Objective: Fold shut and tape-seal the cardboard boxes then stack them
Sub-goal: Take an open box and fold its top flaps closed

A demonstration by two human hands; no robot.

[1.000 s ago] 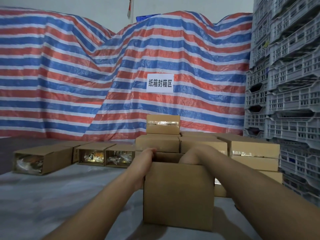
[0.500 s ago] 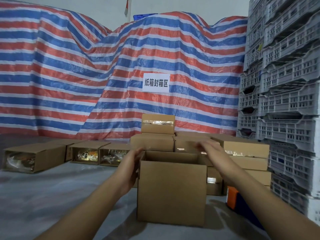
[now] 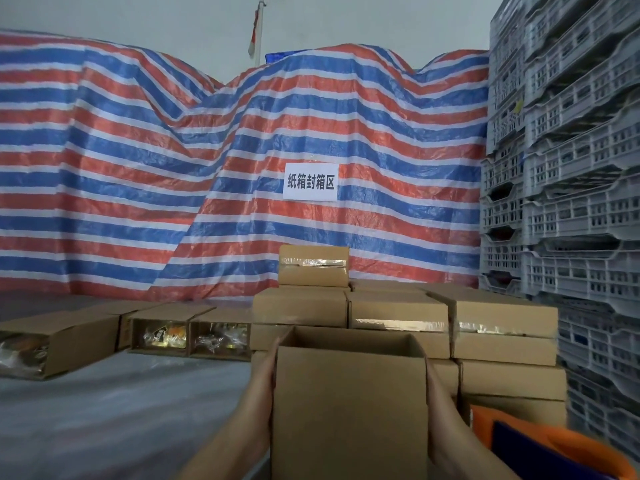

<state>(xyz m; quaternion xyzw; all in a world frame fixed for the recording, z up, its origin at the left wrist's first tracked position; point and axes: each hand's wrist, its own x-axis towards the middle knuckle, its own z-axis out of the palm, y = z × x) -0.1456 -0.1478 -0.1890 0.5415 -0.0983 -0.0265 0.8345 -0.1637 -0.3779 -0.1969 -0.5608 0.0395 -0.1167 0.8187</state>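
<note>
Fingers mostly hidden behind box walls, so spread or curl cannot tell; left hand (image 3: 265, 379) and right hand (image 3: 437, 386) press flat on opposite sides of open box (image 3: 348, 407), held near sealed stack (image 3: 398, 311). Risks: side squeeze slips, box drops; top unsealed, 0 tape visible.

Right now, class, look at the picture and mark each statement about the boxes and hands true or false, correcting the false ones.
1. The nearest box is open at the top. True.
2. The left hand and right hand press flat against opposite sides of that box. True.
3. The single box on top of the stack has no tape. False: a shiny tape strip crosses it.
4. The sign hangs on the grey crates. False: it hangs on the striped tarp.
</note>
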